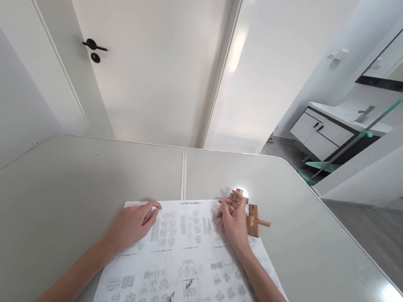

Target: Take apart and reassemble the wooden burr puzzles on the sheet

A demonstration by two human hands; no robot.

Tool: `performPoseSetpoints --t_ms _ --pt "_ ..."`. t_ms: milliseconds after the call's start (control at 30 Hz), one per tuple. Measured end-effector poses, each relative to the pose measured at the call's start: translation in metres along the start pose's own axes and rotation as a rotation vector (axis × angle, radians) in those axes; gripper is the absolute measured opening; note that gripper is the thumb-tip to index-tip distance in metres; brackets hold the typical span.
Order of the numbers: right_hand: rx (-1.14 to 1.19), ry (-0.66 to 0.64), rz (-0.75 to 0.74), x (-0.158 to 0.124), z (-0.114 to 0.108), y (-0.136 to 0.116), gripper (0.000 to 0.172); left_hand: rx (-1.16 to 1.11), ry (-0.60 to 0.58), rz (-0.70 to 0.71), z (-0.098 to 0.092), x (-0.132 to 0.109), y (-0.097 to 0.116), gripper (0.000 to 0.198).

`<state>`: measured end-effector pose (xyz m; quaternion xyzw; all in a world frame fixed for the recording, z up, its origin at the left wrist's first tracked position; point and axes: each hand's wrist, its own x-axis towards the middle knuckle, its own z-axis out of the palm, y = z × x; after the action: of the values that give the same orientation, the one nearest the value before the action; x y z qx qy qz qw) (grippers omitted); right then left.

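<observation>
A large white printed sheet (187, 249) with rows of small grey patterns lies on the table. My left hand (137, 221) rests palm down on its left edge, fingers loosely bent and holding nothing. At the sheet's far right corner, my right hand (233, 220) has its fingers apart, with the fingertips at a small wooden puzzle piece (240, 191). The fingers partly cover this piece, and whether they touch it is hard to see. Just right of that hand, a notched wooden block with a protruding bar (252, 220) sits by the sheet's edge.
The pale table (49, 189) has a seam down its middle and a rounded far right corner. Beyond it stands a white door with a black handle (94, 47). A washbasin cabinet (324, 131) and a green-ended pole (367, 133) are at the far right.
</observation>
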<state>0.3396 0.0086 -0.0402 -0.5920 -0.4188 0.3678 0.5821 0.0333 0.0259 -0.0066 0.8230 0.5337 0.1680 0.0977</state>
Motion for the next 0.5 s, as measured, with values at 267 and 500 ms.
performPoseSetpoints --t_ms 267,500 --pt "0.004 -0.111 -0.045 -0.012 0.007 -0.017 0.034 0.022 -0.009 0.000 -0.002 0.000 0.001 0.032" --pt "0.206 -0.360 0.067 -0.017 0.009 -0.023 0.043 -0.003 -0.015 0.009 -0.001 -0.002 0.001 0.032"
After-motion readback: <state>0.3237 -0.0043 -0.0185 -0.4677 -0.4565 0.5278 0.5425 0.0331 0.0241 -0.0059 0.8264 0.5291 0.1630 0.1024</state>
